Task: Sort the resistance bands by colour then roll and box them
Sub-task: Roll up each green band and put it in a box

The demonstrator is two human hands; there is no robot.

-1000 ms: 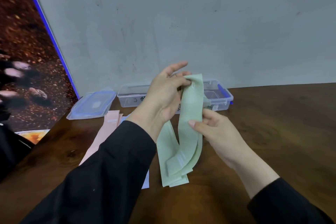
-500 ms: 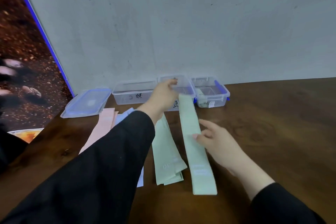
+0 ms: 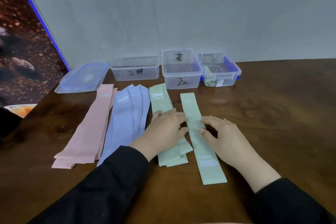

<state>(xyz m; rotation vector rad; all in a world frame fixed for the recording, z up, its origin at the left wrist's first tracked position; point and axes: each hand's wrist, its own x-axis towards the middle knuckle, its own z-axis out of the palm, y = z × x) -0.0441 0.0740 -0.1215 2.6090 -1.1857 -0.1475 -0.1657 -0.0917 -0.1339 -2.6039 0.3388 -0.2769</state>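
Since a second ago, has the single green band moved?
Yes. The single green band, then held up in both hands, now lies flat on the table, right of the green pile, below the middle box.

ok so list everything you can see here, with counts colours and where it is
single band: one, green, flat on the table between both hands
green pile: several, left of the single band
blue pile: several, left of the green
pink pile: several, far left
boxes: three, clear, by the wall; the right one holds something green
lid: one, bluish, left of the boxes
table: brown wood
left hand: on the green pile
right hand: fingertips at the single band
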